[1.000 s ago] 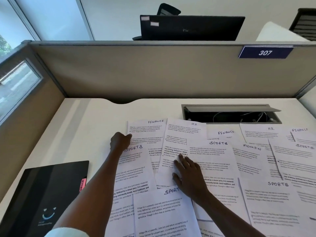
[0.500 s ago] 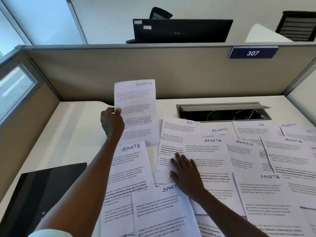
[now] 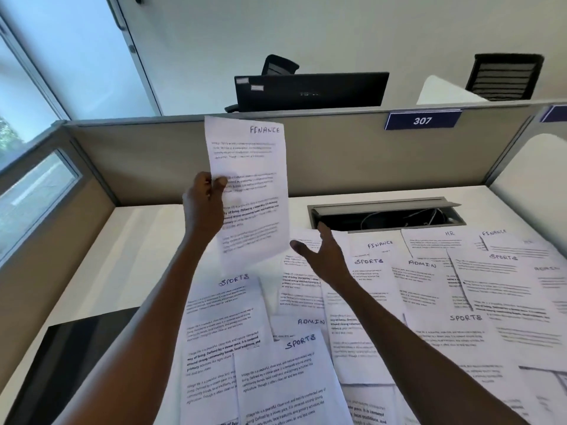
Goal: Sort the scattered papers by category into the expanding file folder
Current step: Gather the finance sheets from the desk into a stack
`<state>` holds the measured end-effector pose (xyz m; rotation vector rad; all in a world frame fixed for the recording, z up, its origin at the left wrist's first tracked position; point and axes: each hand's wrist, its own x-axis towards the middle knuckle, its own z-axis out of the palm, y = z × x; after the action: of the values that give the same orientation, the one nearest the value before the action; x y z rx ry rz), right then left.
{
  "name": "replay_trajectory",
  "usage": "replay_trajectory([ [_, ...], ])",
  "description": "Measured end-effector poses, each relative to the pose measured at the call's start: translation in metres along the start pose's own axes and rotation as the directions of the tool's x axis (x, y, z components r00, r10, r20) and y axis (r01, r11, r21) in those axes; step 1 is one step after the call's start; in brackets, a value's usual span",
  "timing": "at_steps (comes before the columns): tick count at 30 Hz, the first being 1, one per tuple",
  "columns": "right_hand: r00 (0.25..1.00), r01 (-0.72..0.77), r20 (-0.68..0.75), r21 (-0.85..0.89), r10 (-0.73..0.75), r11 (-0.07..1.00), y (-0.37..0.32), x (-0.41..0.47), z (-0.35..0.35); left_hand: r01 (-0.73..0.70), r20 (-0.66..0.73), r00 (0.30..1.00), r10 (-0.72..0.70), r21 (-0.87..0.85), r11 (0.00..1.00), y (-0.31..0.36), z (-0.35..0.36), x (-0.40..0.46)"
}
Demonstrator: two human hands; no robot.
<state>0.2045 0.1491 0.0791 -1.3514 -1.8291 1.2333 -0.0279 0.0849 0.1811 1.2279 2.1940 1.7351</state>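
Desk: a white desk (image 3: 147,240), hemmed by a beige partition (image 3: 352,161) from 9 to 3 o'clock.
Sign: a blue plate "307" (image 3: 422,120) at 1 o'clock.
Beyond: a black monitor (image 3: 310,92) at 12 o'clock; a black chair (image 3: 503,76) at 2 o'clock.
Light: daylight from a window (image 3: 46,72) at 10 o'clock.
Hatch: an open cable tray (image 3: 386,214), wires inside.

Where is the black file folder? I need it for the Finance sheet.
In the head view, the black file folder lies at the desk's near-left corner, left of the left arm and the nearest Sports sheet.
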Motion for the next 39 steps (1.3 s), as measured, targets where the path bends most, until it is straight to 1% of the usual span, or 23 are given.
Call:
replay_trajectory([
  [1, 1.000, -0.018, 0.015, 0.116, 0.017, 0.993, -0.007, 0.002, -0.005, 0.044, 0.036, 0.998, -0.043, -0.039, 0.998, 0.002, 0.000, -0.002],
  [3, 0.994, -0.078, 0.097, 0.330, 0.048, 0.941, -0.013, 0.004, -0.014, 0.134, 0.100, 0.987, -0.122, -0.127, 0.983, 0.005, 0.002, -0.011],
  [5, 0.983, -0.096, 0.181, 0.453, 0.014, 0.886, -0.011, 0.001, -0.020, 0.214, 0.144, 0.971, -0.191, -0.168, 0.962, -0.001, 0.007, -0.024],
  [7, 0.981, -0.110, 0.193, 0.498, 0.013, 0.860, -0.003, -0.007, -0.019, 0.350, 0.204, 0.930, -0.306, -0.233, 0.907, -0.011, 0.012, -0.041],
  [9, 0.984, -0.115, 0.174, 0.490, 0.032, 0.864, 0.010, -0.016, -0.017, 0.517, 0.330, 0.844, -0.422, -0.293, 0.804, -0.025, 0.016, -0.060],
  [11, 0.985, -0.110, 0.171, 0.463, 0.033, 0.879, 0.026, -0.022, -0.015, 0.610, 0.441, 0.772, -0.458, -0.310, 0.729, -0.039, 0.022, -0.078],
  [12, 0.983, -0.113, 0.179, 0.440, 0.036, 0.891, 0.034, -0.024, -0.016, 0.634, 0.475, 0.748, -0.463, -0.304, 0.711, -0.043, 0.026, -0.086],
  [14, 0.974, -0.153, 0.216, 0.371, 0.075, 0.916, 0.047, -0.024, -0.019, 0.653, 0.489, 0.729, -0.480, -0.286, 0.701, -0.053, 0.035, -0.095],
  [16, 0.960, -0.213, 0.243, 0.308, 0.140, 0.927, 0.061, -0.017, -0.025, 0.642, 0.447, 0.741, -0.501, -0.255, 0.723, -0.059, 0.045, -0.098],
  [18, 0.954, -0.275, 0.197, 0.275, 0.226, 0.921, 0.075, -0.003, -0.038, 0.630, 0.432, 0.747, -0.506, -0.218, 0.745, -0.065, 0.053, -0.097],
  [19, 0.955, -0.291, 0.137, 0.269, 0.263, 0.918, 0.081, 0.006, -0.047, 0.629, 0.440, 0.743, -0.504, -0.201, 0.751, -0.068, 0.056, -0.096],
  [20, 0.958, -0.284, 0.040, 0.224, 0.282, 0.932, 0.087, 0.016, -0.058, 0.632, 0.450, 0.736, -0.506, -0.191, 0.751, -0.070, 0.058, -0.096],
  [21, 0.957, -0.269, -0.081, 0.124, 0.279, 0.955, 0.095, 0.026, -0.070, 0.631, 0.457, 0.733, -0.503, -0.181, 0.754, -0.072, 0.061, -0.096],
  [22, 0.949, -0.262, -0.188, -0.019, 0.254, 0.965, 0.101, 0.035, -0.085, 0.627, 0.456, 0.735, -0.502, -0.174, 0.759, -0.075, 0.063, -0.097],
  [23, 0.940, -0.268, -0.261, -0.161, 0.221, 0.950, 0.110, 0.044, -0.100, 0.621, 0.454, 0.737, -0.501, -0.161, 0.768, -0.077, 0.066, -0.097],
  [24, 0.935, -0.279, -0.295, -0.273, 0.196, 0.921, 0.118, 0.053, -0.114, 0.618, 0.459, 0.735, -0.499, -0.149, 0.772, -0.080, 0.069, -0.097],
  [26, 0.936, -0.295, -0.300, -0.392, 0.183, 0.871, 0.137, 0.070, -0.138, 0.623, 0.467, 0.725, -0.506, -0.131, 0.771, -0.086, 0.076, -0.097],
  [29, 0.927, -0.333, -0.325, -0.480, 0.188, 0.811, 0.155, 0.095, -0.157, 0.632, 0.458, 0.716, -0.527, -0.104, 0.768, -0.095, 0.086, -0.096],
  [32, 0.952, -0.298, -0.252, -0.639, 0.173, 0.709, 0.158, 0.113, -0.158, 0.628, 0.460, 0.717, -0.524, -0.101, 0.772, -0.099, 0.096, -0.095],
  [34, 0.950, -0.311, -0.215, -0.670, 0.225, 0.674, 0.157, 0.118, -0.154, 0.622, 0.470, 0.716, -0.516, -0.095, 0.777, -0.101, 0.102, -0.094],
  [37, 0.937, -0.341, -0.210, -0.723, 0.279, 0.601, 0.157, 0.127, -0.148, 0.620, 0.478, 0.712, -0.514, -0.084, 0.780, -0.101, 0.108, -0.094],
  [39, 0.923, -0.362, -0.194, -0.726, 0.332, 0.584, 0.154, 0.134, -0.148, 0.616, 0.487, 0.711, -0.508, -0.081, 0.784, -0.100, 0.111, -0.096],
])
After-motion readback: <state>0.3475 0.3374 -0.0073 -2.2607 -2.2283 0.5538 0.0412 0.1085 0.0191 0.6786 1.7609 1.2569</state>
